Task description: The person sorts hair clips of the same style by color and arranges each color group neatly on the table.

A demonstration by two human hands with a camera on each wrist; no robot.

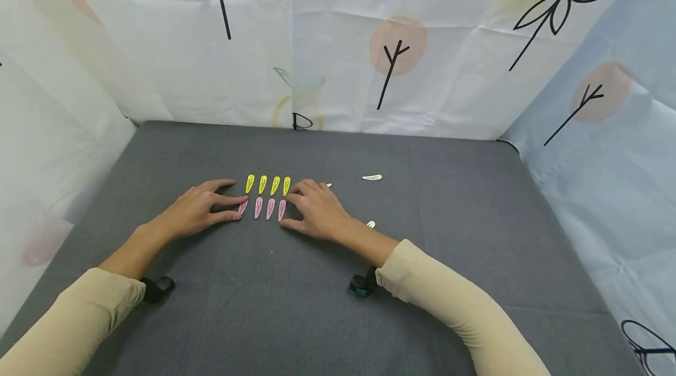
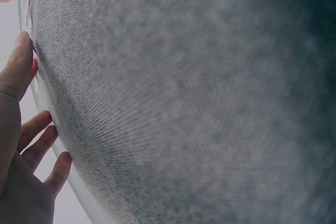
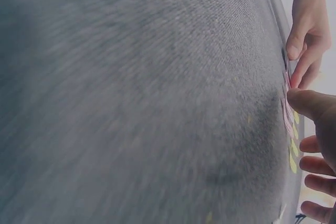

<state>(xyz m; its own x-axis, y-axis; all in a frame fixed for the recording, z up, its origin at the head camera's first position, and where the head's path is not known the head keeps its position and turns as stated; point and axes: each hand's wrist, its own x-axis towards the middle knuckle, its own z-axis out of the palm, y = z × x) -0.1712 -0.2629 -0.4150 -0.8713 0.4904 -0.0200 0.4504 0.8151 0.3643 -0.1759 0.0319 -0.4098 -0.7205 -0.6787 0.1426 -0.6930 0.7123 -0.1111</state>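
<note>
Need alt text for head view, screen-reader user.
Left hand pinches the leftmost of four pink hair clips, right hand at the rightmost, on a gray table. Four yellow clips line up behind; white clips lie farther right.

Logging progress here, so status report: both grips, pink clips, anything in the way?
Left grip pinching leftmost pink clip. Right grip at rightmost pink clip. Four pink clips in a row, yellow clips just beyond. Nothing visibly blocking.

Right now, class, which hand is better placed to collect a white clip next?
Likely the right hand: the white clips lie nearer it, while the left hand pinches the leftmost pink clip.
</note>
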